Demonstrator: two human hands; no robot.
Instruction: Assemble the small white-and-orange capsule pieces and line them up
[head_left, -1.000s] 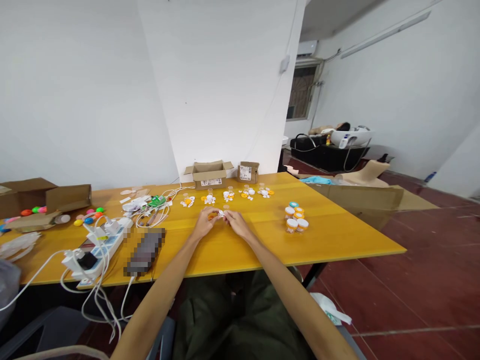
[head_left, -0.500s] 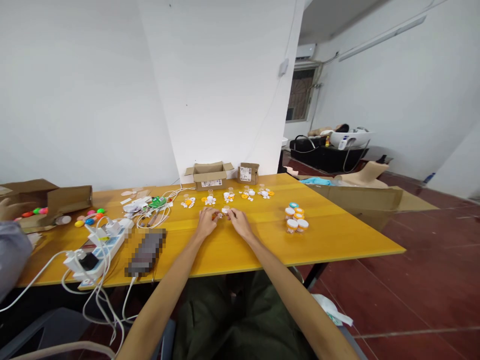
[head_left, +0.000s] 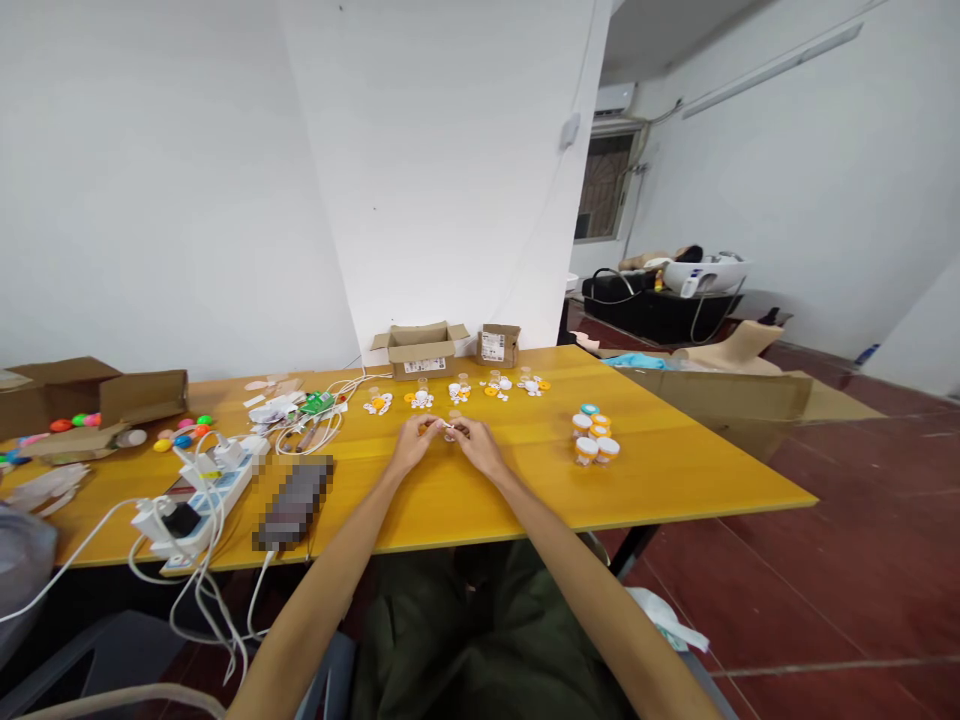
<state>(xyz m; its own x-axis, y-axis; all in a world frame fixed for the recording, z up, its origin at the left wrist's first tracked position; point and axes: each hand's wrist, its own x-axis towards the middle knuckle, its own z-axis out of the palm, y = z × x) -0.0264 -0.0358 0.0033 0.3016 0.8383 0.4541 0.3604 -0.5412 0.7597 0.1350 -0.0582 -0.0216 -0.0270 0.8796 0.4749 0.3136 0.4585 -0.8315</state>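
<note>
My left hand (head_left: 412, 443) and my right hand (head_left: 475, 445) meet over the middle of the yellow table (head_left: 675, 470). Their fingertips pinch together on a small white and orange piece (head_left: 444, 427) held between them, too small to name. Just beyond it stands a small clear cup (head_left: 453, 414). Farther back runs a row of small white and orange parts (head_left: 457, 391) in little groups. To the right sits a cluster of small jars with orange and white lids (head_left: 592, 437).
Two open cardboard boxes (head_left: 420, 348) stand at the table's far edge. A white power strip with tangled cables (head_left: 199, 488) and a dark blurred device (head_left: 291, 503) lie at the left. Coloured balls (head_left: 180, 432) and another box (head_left: 90, 395) sit far left.
Both hands have lifted slightly off the table and drawn closer, still pinching the small piece. The sleeve at the left edge half a second ago has dropped lower.
</note>
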